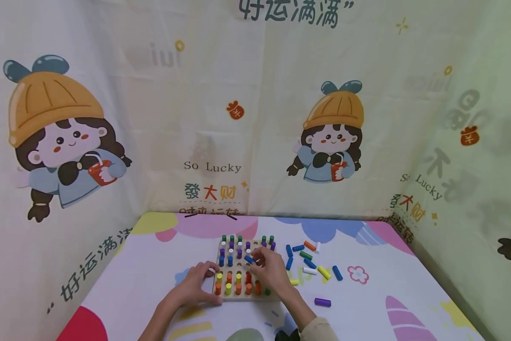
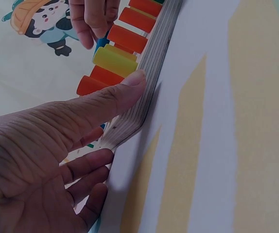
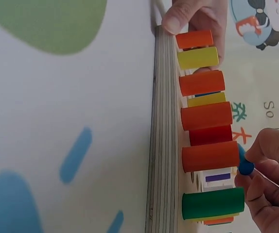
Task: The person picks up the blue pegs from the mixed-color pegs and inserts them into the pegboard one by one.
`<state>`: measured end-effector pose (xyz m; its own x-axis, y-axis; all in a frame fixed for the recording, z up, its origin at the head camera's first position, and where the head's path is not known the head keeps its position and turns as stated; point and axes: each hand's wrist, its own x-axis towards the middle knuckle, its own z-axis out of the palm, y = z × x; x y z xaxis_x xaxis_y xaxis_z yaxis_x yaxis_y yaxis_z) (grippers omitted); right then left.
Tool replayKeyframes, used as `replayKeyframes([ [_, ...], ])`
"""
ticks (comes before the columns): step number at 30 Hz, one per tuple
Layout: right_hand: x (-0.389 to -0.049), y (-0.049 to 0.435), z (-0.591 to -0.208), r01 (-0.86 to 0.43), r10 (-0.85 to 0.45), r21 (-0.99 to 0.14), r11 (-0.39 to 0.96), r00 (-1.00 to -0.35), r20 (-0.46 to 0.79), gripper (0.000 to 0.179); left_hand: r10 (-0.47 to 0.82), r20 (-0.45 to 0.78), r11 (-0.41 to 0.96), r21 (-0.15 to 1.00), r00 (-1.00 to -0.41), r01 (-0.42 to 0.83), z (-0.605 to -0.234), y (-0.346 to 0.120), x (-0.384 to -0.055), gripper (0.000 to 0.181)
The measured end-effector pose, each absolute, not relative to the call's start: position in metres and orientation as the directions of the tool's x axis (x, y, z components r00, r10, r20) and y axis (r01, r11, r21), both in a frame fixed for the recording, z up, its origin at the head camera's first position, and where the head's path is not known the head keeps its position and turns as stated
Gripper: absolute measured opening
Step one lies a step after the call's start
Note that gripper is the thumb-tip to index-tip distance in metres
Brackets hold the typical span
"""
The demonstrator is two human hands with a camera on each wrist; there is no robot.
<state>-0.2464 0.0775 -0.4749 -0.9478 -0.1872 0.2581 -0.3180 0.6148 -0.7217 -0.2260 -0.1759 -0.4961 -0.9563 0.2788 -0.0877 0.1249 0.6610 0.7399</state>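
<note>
A wooden pegboard (image 1: 242,298) with rows of coloured pegs lies on the table. My left hand (image 1: 195,285) holds its near left corner, the thumb on the front edge (image 2: 149,92) and the index finger at the left side. Between thumb and fingers, my right hand (image 1: 270,269) pinches a blue peg (image 1: 250,259), tilted above the middle rows. In the right wrist view that blue peg (image 3: 246,167) shows behind an orange peg (image 3: 210,156), partly hidden. Green, white, purple and blue pegs stand in the far rows; yellow, orange, red and green ones fill the near rows.
To the right of the board lie several loose pegs, among them a purple peg (image 1: 323,302), a blue peg (image 1: 337,273) and a yellow peg (image 1: 323,272). A patterned cloth (image 1: 358,303) covers the table. Printed curtains (image 1: 264,142) enclose the back and sides.
</note>
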Motion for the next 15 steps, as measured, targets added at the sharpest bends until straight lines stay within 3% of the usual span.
replayKeyframes([
  [15,-0.2497,0.0741,-0.4801,-0.325,-0.197,-0.712,0.623,-0.945,0.259,0.022,0.282,-0.076,0.658,0.741,-0.956,0.135,-0.4986,-0.1704,-0.2252,0.07],
])
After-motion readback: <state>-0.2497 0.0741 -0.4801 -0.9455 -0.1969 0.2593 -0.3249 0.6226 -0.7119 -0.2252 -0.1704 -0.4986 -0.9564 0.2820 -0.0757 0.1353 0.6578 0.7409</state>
